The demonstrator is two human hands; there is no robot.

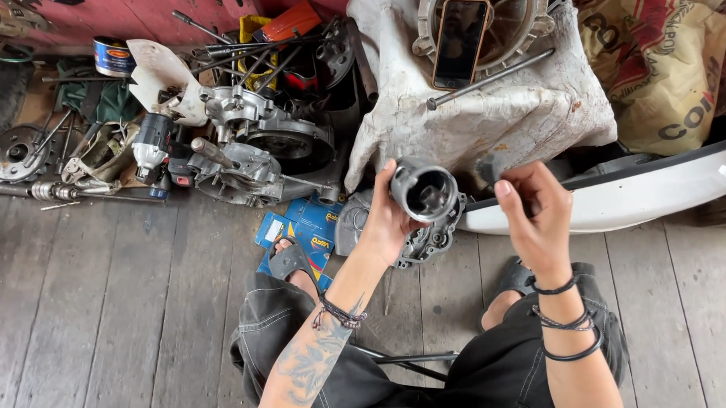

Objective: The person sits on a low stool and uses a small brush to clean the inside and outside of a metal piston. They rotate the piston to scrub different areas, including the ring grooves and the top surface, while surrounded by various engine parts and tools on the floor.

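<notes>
So the piston (425,190) is up in my left hand (388,221), open end facing the camera, fingers wrapped tight round its side. My right hand (535,214) is just beside it, pinched on something small I can't make out. Engine case (248,148) and a phone (460,40) sit further back.
</notes>
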